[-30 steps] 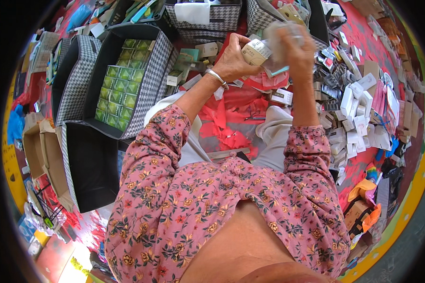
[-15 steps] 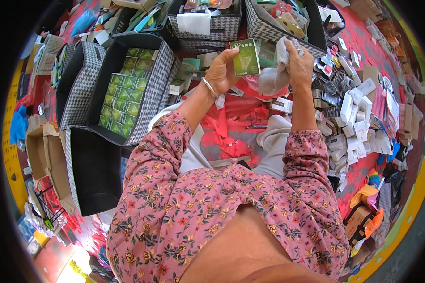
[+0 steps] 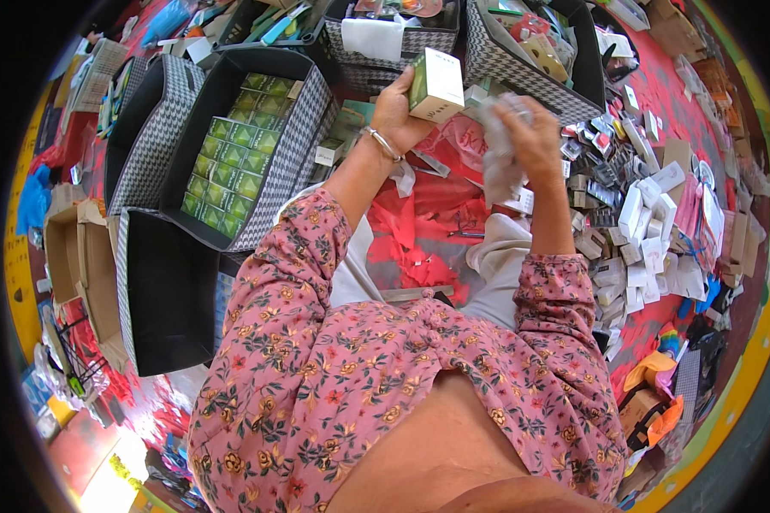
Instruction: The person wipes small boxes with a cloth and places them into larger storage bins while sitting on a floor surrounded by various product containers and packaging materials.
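Note:
My left hand (image 3: 401, 115) grips a small green and white light bulb box (image 3: 437, 85), its white side turned up. Just right of it, my right hand (image 3: 530, 135) is closed on a crumpled greyish-white cloth (image 3: 498, 147), which hangs below the fingers and is blurred by motion. The cloth and the box are apart. On the left stands a black-lined houndstooth fabric bin (image 3: 310, 128), with rows of similar green boxes (image 3: 229, 167) stacked inside.
An open black-lined bin (image 3: 167, 295) and a brown cardboard box (image 3: 94, 274) lie at left. Filled bins (image 3: 522, 73) stand ahead. Many small white boxes (image 3: 642, 214) are heaped on the right. Red plastic (image 3: 419, 222) covers the floor between my legs.
My left hand has turned the box from its green printed face to a white side. The cloth in my right hand has shifted slightly and is now blurred.

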The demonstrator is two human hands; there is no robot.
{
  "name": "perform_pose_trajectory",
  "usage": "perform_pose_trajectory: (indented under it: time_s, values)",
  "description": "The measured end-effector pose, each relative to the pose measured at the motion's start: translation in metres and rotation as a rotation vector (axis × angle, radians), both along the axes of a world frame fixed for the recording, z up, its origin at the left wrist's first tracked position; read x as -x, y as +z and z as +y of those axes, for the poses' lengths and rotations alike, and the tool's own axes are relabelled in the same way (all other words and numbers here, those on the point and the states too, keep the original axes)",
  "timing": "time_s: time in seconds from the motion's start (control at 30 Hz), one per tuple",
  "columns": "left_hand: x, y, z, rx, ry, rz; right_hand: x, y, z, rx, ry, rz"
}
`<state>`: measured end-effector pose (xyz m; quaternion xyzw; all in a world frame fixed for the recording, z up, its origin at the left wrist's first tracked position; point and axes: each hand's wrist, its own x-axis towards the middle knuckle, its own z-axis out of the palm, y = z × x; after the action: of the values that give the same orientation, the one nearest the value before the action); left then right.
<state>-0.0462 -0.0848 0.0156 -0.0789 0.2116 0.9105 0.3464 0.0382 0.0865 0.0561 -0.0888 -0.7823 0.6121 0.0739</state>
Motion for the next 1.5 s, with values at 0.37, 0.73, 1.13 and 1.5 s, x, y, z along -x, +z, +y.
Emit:
perform_pose_trajectory:
  time_s: [0.37,0.73,1.13,1.5]
  values:
    - [-0.008,-0.014,0.010,-0.058,0.050,-0.108,0.010,-0.009,-0.028,-0.052,-0.125,-0.016]
    - [-0.015,-0.026,0.012,0.088,-0.078,-0.210,0.018,0.001,0.003,0.073,-0.477,0.319]
    - [-0.013,-0.022,0.014,-0.029,0.084,-0.239,0.024,-0.030,0.033,-0.813,-0.468,0.193]
    - [-0.013,-0.014,0.010,0.221,-0.029,0.038,0.016,-0.005,-0.024,-0.661,-0.024,0.051]
